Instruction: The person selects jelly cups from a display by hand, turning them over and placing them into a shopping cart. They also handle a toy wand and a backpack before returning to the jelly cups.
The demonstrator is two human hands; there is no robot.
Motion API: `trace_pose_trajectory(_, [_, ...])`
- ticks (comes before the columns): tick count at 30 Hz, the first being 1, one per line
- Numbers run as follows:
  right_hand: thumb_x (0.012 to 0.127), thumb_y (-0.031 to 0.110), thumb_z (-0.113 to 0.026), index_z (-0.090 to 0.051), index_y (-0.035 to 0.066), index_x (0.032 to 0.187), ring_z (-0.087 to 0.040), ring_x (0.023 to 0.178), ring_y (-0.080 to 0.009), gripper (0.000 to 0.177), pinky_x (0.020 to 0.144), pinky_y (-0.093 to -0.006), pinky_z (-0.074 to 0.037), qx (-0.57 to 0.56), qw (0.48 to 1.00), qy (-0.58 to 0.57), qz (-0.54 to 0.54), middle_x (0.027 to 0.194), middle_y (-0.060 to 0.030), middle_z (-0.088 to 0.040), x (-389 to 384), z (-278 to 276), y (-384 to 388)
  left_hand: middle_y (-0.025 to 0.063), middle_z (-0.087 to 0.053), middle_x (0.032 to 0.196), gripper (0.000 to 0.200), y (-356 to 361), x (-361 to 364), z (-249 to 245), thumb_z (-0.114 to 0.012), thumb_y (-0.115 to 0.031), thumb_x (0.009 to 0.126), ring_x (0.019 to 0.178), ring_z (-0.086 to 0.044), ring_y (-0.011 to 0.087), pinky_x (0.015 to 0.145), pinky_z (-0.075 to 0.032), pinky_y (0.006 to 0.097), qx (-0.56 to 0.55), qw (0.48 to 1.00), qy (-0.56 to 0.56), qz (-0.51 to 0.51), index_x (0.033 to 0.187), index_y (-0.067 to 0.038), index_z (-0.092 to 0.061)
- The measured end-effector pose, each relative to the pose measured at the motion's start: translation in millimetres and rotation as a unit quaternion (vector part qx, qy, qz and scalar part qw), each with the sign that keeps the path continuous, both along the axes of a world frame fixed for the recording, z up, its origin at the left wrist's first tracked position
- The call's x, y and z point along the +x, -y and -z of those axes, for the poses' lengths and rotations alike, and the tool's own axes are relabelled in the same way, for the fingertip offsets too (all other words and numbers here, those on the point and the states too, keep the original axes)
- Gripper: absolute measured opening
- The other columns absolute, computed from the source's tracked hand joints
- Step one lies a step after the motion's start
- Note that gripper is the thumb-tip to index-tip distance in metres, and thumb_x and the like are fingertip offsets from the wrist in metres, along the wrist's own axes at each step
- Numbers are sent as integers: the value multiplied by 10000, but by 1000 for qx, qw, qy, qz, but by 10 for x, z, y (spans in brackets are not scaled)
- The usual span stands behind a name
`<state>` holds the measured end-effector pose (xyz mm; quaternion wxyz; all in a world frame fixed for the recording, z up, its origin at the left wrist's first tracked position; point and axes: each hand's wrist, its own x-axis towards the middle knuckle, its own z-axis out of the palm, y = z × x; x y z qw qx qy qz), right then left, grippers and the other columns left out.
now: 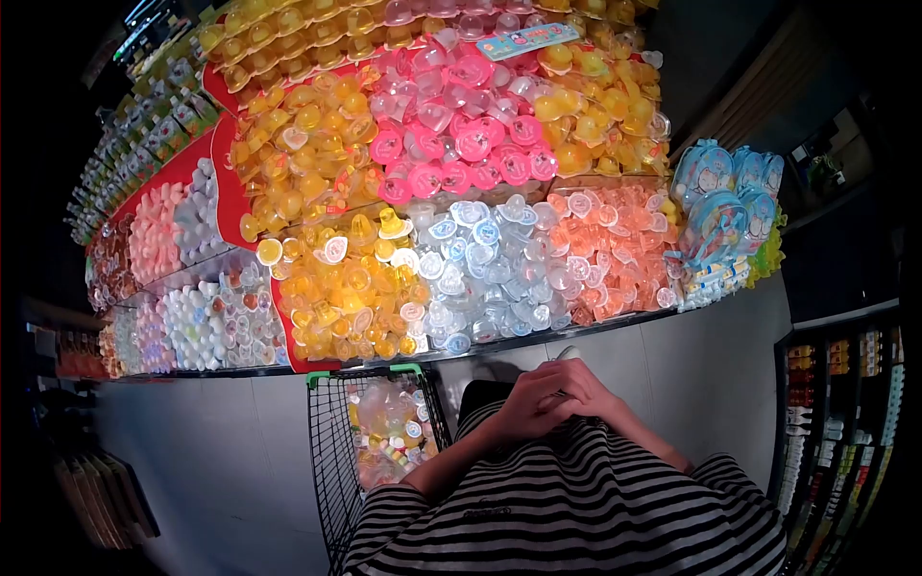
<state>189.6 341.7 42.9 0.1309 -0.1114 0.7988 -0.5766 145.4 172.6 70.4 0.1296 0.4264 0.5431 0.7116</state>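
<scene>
My left hand point(531, 396) and my right hand point(590, 388) are clasped together in front of my striped shirt point(586, 499). Their fingers are closed over one another, and no object shows between them. Left of my forearm stands a black wire shopping cart point(331, 451) with green corner pieces. Inside it lie clear plastic bags of jelly cups point(389, 413), partly covered by my sleeve. Beyond the hands, a display is heaped with yellow jelly cups point(351, 293), clear-white jelly cups point(480, 278) and orange jelly cups point(615, 254).
Pink jelly cups point(471, 139) fill a higher tier under a blue sign point(527, 41). Blue cartoon backpack-shaped packs point(720, 226) hang at the display's right end. Stocked shelves point(836, 422) stand at right. Grey floor point(221, 451) lies left of the cart.
</scene>
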Motion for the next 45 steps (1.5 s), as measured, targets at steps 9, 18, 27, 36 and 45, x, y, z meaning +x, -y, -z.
trace_pose_trajectory(9, [840, 98, -699, -695, 2, 900, -676, 731, -240, 113, 681, -323, -526, 99, 982, -101, 126, 842, -107, -693, -127, -130, -324, 142, -658, 950, 263, -49, -97, 284, -540, -209, 978, 966, -618, 221, 941, -452, 350, 202, 893, 369, 159, 865, 16, -613])
trace_pose_trajectory(18, [992, 66, -501, -641, 37, 1114, -675, 732, -176, 188, 697, -295, -534, 76, 972, 44, 220, 826, -101, -705, 405, 368, -829, 140, -687, 1023, 97, 350, -1321, 136, -570, -52, 936, 979, -625, 286, 883, -479, 386, -246, 897, -57, -362, 929, -7, -655])
trace_pose_trajectory(27, [978, 77, -603, -642, 46, 1170, -695, 863, -150, 199, 808, -292, -541, 70, 985, 116, 111, 929, -93, -729, 492, 403, -372, 161, -606, 1272, 404, 233, -2113, 386, -589, 76, 769, 1179, -562, 375, 997, -466, 447, -329, 830, -273, -359, 1161, -12, -628])
trace_pose_trajectory(36, [984, 68, -515, -651, 57, 1138, -728, 826, -232, 206, 760, -323, -560, 152, 974, 94, 141, 941, -104, -749, 509, 347, -529, 111, -586, 1087, 347, 254, -2185, 408, -723, -30, 755, 1030, -569, 320, 884, -468, 426, -320, 809, -301, -390, 1092, -62, -648])
trace_pose_trajectory(45, [952, 22, -557, -669, 12, 1058, -681, 708, -124, 155, 657, -261, -541, 53, 977, 0, 206, 854, -72, -734, 287, 280, -445, 104, -638, 1113, 328, 420, -1507, 50, -748, 1, 789, 938, -623, 240, 848, -505, 339, -207, 848, -161, -461, 1096, -37, -642])
